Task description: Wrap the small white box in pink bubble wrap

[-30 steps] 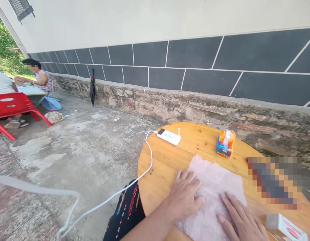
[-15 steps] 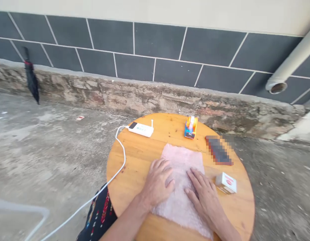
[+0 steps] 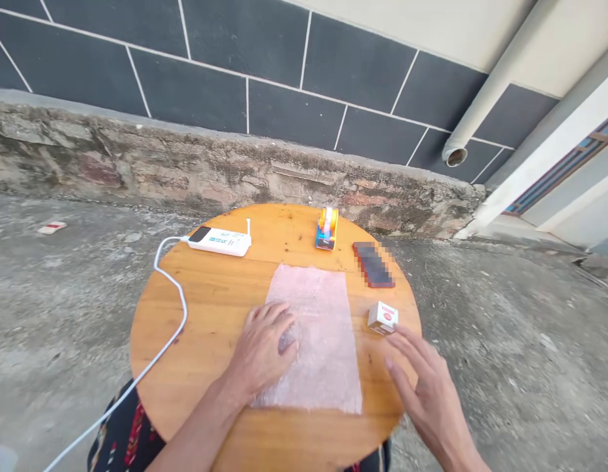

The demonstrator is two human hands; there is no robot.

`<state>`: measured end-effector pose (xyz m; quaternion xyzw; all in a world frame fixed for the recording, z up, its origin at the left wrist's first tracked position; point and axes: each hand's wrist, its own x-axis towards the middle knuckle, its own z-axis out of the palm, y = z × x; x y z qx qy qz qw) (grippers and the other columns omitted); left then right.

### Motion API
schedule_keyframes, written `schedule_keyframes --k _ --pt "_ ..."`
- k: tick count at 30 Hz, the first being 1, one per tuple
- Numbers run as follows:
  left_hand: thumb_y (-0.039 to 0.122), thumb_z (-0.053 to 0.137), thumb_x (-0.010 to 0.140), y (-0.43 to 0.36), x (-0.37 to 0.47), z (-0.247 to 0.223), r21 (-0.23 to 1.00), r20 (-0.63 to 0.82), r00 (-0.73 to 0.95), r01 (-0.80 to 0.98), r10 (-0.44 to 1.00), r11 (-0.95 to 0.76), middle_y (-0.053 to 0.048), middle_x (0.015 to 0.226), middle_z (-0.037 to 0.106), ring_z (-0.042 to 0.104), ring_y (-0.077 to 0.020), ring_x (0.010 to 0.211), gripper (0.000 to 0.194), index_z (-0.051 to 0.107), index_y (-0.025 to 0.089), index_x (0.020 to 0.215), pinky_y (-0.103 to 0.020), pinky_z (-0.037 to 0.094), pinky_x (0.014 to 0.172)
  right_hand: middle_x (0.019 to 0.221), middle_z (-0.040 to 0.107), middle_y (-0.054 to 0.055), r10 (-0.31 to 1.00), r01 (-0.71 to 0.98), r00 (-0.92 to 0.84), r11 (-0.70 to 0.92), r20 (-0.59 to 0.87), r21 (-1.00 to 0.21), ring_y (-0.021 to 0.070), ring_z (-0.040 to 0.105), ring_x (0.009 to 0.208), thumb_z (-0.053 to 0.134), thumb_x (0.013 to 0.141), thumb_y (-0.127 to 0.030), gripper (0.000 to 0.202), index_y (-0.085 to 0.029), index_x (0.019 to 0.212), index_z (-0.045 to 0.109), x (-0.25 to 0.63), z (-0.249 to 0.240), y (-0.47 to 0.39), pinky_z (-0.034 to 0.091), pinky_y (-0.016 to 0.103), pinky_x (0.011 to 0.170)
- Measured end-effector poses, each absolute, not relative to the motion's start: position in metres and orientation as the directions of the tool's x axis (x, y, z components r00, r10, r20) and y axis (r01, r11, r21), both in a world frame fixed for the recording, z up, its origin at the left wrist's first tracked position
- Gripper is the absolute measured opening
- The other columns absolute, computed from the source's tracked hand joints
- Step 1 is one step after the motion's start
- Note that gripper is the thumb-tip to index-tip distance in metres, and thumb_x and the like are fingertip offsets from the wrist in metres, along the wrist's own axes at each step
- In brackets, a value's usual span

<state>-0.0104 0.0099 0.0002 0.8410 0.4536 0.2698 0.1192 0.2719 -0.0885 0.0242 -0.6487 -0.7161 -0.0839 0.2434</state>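
the left hand [image 3: 262, 347] lies palm down with its fingers slightly spread and the thumb held apart, resting on the left edge of a pale pink, translucent sheet [image 3: 318, 341] rather than clasping it. the right hand [image 3: 426, 380] is uncurled, with a wide gap between thumb and fingers; its fingertips are right at the near right corner of a small white box [image 3: 383, 316] with red print, and i cannot tell whether they touch it.

the sheet is spread flat on a round wooden table [image 3: 196, 288], running from under the left hand toward the right one and stopping short of it. the box stands just beyond the right hand's fingertips, beside the sheet's right edge.

farther out from the right hand, past the box, is a flat dark object [image 3: 375, 265] with a reddish edge, its surface blurred out. beyond the sheet, ahead of and between the two hands, stands an orange and blue tape dispenser [image 3: 327, 229]. ahead of the left hand and a little to its left lies a white device [image 3: 220, 241], and its white cable [image 3: 185, 308] curves down the table to the left of that hand and over the edge.
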Motion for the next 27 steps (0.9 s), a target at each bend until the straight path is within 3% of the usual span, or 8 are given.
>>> schedule_keyframes --k 3,6,10,14,17,20,23,27 --pt "0.024 0.06 0.075 0.01 -0.011 0.001 0.446 0.345 0.449 0.694 0.824 -0.565 -0.008 0.126 0.056 0.047 -0.027 0.118 0.03 0.062 0.021 0.105 -0.046 0.034 0.1 0.14 0.042 0.013 0.883 0.956 0.091 0.052 0.461 -0.288 0.0316 0.041 0.128 0.05 0.086 -0.042 0.054 -0.021 0.135 0.04 0.296 0.029 -0.072 0.036 0.052 0.101" --pt "0.024 0.06 0.074 0.01 -0.011 0.001 0.454 0.353 0.442 0.69 0.825 -0.564 -0.007 0.126 0.056 0.048 -0.0262 0.117 0.03 0.062 0.021 0.104 -0.045 0.034 0.1 0.139 0.044 0.015 0.941 0.912 0.095 0.048 0.324 -0.407 0.0316 0.044 0.125 0.055 0.081 -0.046 0.069 -0.018 0.139 0.033 0.307 0.025 -0.046 0.041 0.048 0.098" --pt "0.024 0.061 0.074 0.01 -0.011 0.0 0.459 0.358 0.437 0.687 0.825 -0.563 -0.007 0.125 0.056 0.048 -0.0258 0.117 0.03 0.063 0.022 0.103 -0.045 0.033 0.1 0.119 0.062 0.011 0.977 0.865 0.139 -0.039 0.164 -0.501 0.0272 0.062 0.1 0.054 0.081 -0.044 0.06 -0.018 0.134 0.042 0.305 0.026 -0.033 0.049 0.043 0.087" --pt "0.024 0.061 0.073 0.01 -0.012 0.001 0.47 0.348 0.444 0.68 0.826 -0.563 -0.008 0.125 0.056 0.046 -0.0264 0.119 0.031 0.063 0.021 0.103 -0.046 0.031 0.103 0.111 0.066 0.008 0.952 0.825 0.212 -0.053 0.22 -0.563 0.0246 0.065 0.09 0.058 0.079 -0.047 0.056 -0.021 0.128 0.049 0.286 0.043 -0.042 0.052 0.038 0.077" --pt "0.024 0.061 0.072 0.009 -0.013 0.003 0.493 0.343 0.447 0.663 0.826 -0.563 -0.008 0.126 0.055 0.045 -0.0274 0.121 0.032 0.062 0.021 0.103 -0.047 0.028 0.105 0.117 0.063 0.009 0.954 0.786 0.121 0.077 0.275 -0.613 0.0224 0.064 0.091 0.062 0.08 -0.044 0.056 -0.022 0.129 0.048 0.253 0.054 -0.043 0.052 0.036 0.08" --pt "0.019 0.058 0.071 0.009 -0.015 0.003 0.549 0.352 0.414 0.635 0.84 -0.543 -0.009 0.125 0.056 0.046 -0.0271 0.118 0.047 0.053 0.02 0.117 -0.047 0.03 0.104 0.119 0.061 0.009 0.952 0.734 -0.059 0.247 0.302 -0.633 0.0202 0.062 0.092 0.061 0.082 -0.034 0.048 -0.021 0.126 0.049 0.212 0.054 -0.033 0.05 0.036 0.084" --pt "0.012 0.051 0.071 0.009 -0.016 0.0 0.621 0.358 0.337 0.61 0.871 -0.492 -0.009 0.121 0.057 0.049 -0.0259 0.113 0.059 0.042 0.018 0.129 -0.045 0.035 0.1 0.118 0.061 0.007 0.942 0.705 -0.137 0.311 0.308 -0.637 0.0194 0.061 0.091 0.06 0.081 -0.025 0.044 -0.021 0.124 0.05 0.182 0.041 -0.019 0.051 0.035 0.082" --pt "0.007 0.047 0.072 0.01 -0.017 -0.004 0.642 0.383 0.312 0.587 0.869 -0.494 -0.009 0.121 0.056 0.048 -0.0254 0.114 0.061 0.039 0.018 0.131 -0.045 0.035 0.101 0.12 0.059 0.007 0.943 0.701 -0.196 0.326 0.268 -0.635 0.0222 0.058 0.104 0.06 0.078 -0.02 0.046 -0.022 0.123 0.051 0.17 0.021 -0.008 0.048 0.038 0.088"
